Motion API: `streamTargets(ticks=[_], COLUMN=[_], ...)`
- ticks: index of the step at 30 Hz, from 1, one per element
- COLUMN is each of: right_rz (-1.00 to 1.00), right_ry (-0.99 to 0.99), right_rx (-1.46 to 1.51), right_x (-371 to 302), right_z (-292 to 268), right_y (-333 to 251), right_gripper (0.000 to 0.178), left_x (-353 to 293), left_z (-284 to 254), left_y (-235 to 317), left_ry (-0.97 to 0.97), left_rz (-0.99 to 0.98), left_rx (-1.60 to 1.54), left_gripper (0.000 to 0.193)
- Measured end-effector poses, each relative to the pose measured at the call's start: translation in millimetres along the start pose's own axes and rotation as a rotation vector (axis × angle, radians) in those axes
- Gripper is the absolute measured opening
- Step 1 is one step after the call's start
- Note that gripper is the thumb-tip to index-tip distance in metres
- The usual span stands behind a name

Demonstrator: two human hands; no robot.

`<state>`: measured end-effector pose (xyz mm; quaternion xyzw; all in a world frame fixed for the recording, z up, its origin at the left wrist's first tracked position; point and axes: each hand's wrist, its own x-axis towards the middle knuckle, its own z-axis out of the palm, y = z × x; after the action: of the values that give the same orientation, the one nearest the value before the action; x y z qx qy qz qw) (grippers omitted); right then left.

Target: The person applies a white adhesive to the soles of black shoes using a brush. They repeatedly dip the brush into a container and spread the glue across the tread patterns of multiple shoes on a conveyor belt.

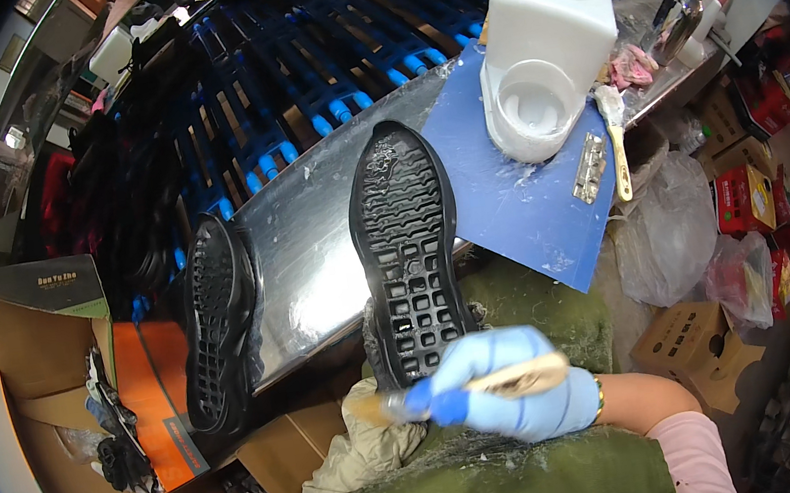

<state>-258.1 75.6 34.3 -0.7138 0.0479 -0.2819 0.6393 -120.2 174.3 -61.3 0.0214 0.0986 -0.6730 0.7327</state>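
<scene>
gloved right hand [525, 416] grips a brush [524, 376] by the near end of a black shoe sole [403, 225]

the right hand, in a pale blue glove with darker fingertips, is closed around the brush's wooden handle; the bristles, blurred, point left, just beside the sole's near end. the left hand is mostly hidden around the sole, and i cannot tell whether it is open or gripping.

the sole lies treaded side up, reaching from above the green apron [502, 492] out over the metal tabletop [302, 259]. a second black sole [216, 330] is tilted at the tabletop's left edge. to the right, a blue sheet [470, 172] carries a white container [551, 26] with a round cup at its front. near that cup are a whitened brush [618, 147] and a small metal plate [590, 169]. farther out, a dark rack with blue tips [337, 111] stands behind, a cardboard box [34, 344] at left, and clear plastic bags [667, 231] at right.
</scene>
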Motion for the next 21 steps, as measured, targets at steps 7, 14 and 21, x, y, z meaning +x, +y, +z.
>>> streamTargets(ticks=[7,14,21], right_rz=[0.107,0.118,0.174], right_ry=[-0.008,0.682,0.794], right_rx=[0.023,-0.411,-0.204], right_x=[3,49,48], right_z=[-17,-143,-195], right_y=[-18,-9,0], right_gripper=[0.009,0.012,0.02], left_x=[14,20,19], left_z=[3,22,16], left_y=[-5,-11,-5], left_ry=[-0.059,0.061,0.164], left_rz=[-0.161,-0.179,-0.172], left_rx=[-0.057,0.048,0.018], left_gripper=[0.077,0.081,0.089])
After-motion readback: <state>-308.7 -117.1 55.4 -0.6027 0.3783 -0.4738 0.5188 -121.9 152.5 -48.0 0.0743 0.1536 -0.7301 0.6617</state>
